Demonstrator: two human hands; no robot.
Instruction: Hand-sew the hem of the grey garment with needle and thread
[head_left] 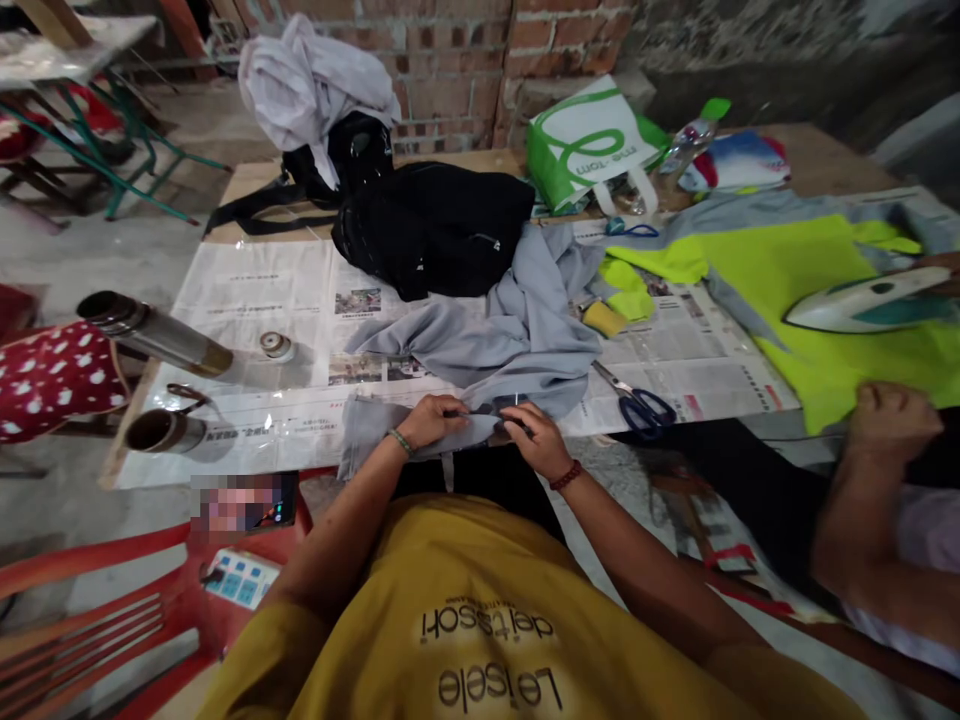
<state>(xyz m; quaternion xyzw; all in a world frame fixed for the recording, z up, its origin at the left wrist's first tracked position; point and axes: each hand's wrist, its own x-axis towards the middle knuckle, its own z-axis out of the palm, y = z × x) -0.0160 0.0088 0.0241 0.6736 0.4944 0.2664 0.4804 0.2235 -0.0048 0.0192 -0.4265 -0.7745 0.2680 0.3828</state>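
Gray cloth [517, 345] is pinched by the left fingers [448, 404] and, it seems, the right fingers [526, 412], near blue-handled scissors [628, 392].

Newspaper [247, 280] covers most of the wooden desk [825, 160]. Grey fabric [540, 320], a black bag [442, 225], a flask [169, 338], a mug [169, 432], scissors [646, 410] and a yellow-and-grey garment [795, 265] rest there, with a green-and-white bag [577, 140] at the back.
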